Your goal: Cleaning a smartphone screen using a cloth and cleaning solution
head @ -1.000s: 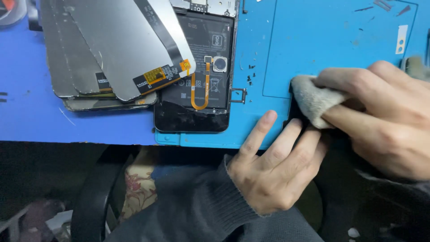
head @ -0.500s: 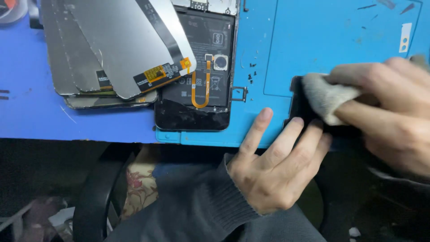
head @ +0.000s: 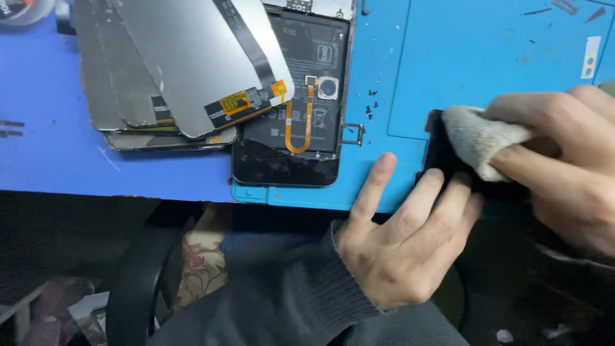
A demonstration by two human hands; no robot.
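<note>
Fingers (head: 512, 163) of the right hand (head: 564, 166) are pinching a grey cloth (head: 477, 138), pressing it on a black panel (head: 442, 154) at the blue mat's (head: 487, 57) near edge; the left hand (head: 400, 243) is lying spread, fingertips steadying the panel; an opened phone (head: 301, 109) and stacked screens (head: 166, 77) are lying well apart to the left.

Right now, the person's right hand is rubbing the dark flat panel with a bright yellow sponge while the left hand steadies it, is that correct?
Not quite: the head view shows the right hand pressing a grey-beige cloth, not a yellow sponge, on the dark flat panel. The left hand does steady it.
</note>
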